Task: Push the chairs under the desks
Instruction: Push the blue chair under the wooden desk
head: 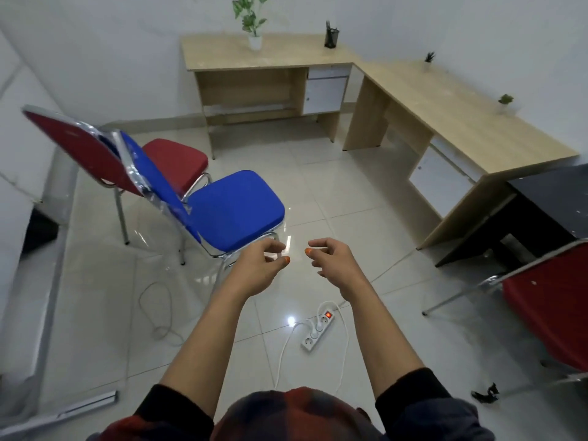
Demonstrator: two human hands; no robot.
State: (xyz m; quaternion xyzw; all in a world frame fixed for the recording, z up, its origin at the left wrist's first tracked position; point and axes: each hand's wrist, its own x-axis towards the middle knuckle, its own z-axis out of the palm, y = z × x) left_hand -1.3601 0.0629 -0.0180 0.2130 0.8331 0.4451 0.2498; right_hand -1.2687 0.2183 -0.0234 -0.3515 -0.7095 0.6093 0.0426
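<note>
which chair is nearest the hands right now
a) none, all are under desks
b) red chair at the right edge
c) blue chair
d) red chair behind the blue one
c: the blue chair has its seat edge just beyond the empty left hand, with the right hand beside it.

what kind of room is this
Most likely a small office or study room. Two wooden desks with white drawers form an L in the corner, padded metal-framed chairs such as the blue chair stand on the tiled floor, and a power strip lies there too.
</note>
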